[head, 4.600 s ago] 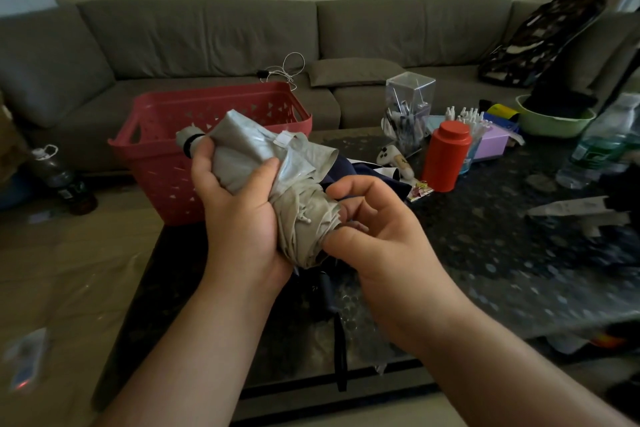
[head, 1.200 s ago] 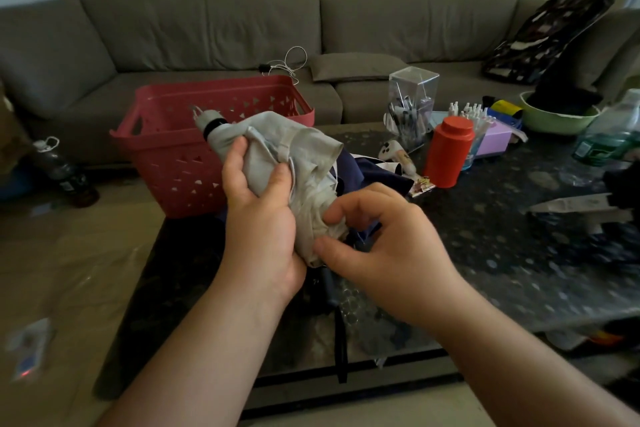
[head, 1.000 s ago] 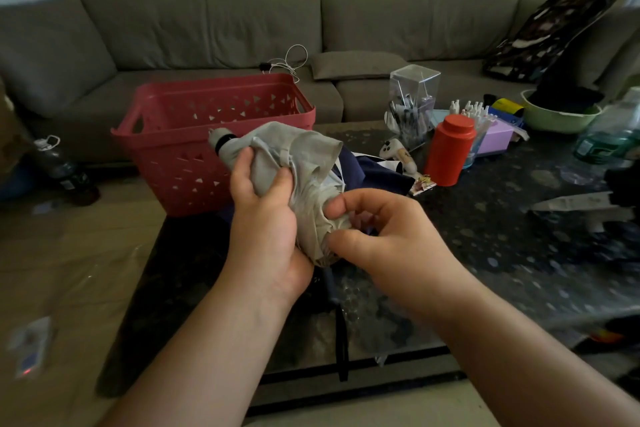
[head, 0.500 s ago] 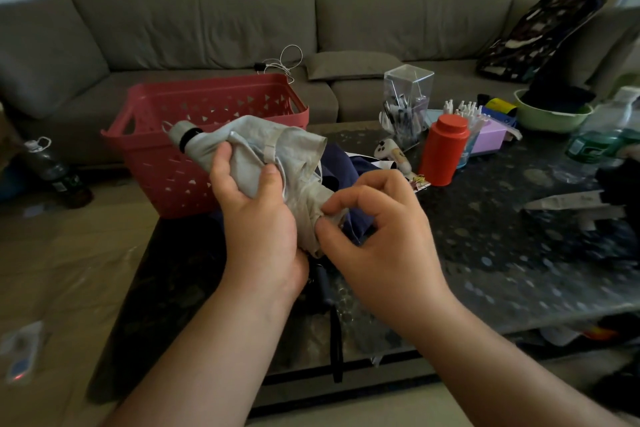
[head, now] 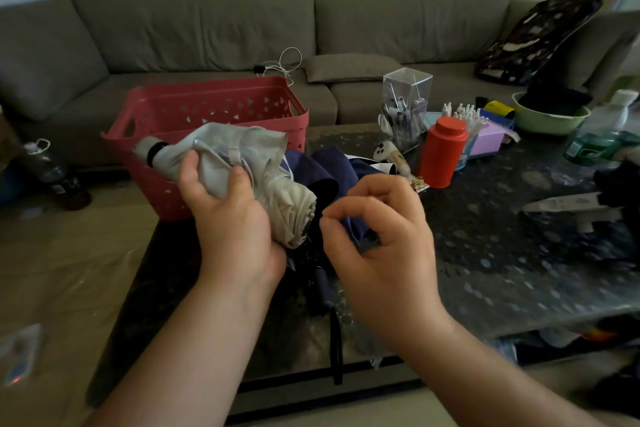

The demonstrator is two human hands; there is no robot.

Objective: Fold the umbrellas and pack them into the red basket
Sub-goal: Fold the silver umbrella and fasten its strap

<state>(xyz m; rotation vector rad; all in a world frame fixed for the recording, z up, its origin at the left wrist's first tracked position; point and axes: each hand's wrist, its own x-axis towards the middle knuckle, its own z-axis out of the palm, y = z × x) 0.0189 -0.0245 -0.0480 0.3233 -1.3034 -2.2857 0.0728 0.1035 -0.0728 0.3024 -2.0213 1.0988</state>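
The left hand (head: 228, 215) squeezes the crumpled grey cloth umbrella (head: 249, 170) so it stays bunched; the right hand (head: 377, 236) is curled, holding nothing.

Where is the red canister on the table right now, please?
The red canister stands upright right of centre on the table, just in front of the clear pen holder and left of the purple box.

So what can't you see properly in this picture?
- Basket: the head view shows only its far inner wall; the near wall and grey umbrella hide its floor.
- Blue umbrella: mostly behind the grey one and the right hand.
- Right fingertips: pinched, but whatever they hold is too small to tell.
- Bottle label: blurred at the right edge.
- Left hand covers the grey umbrella's middle.
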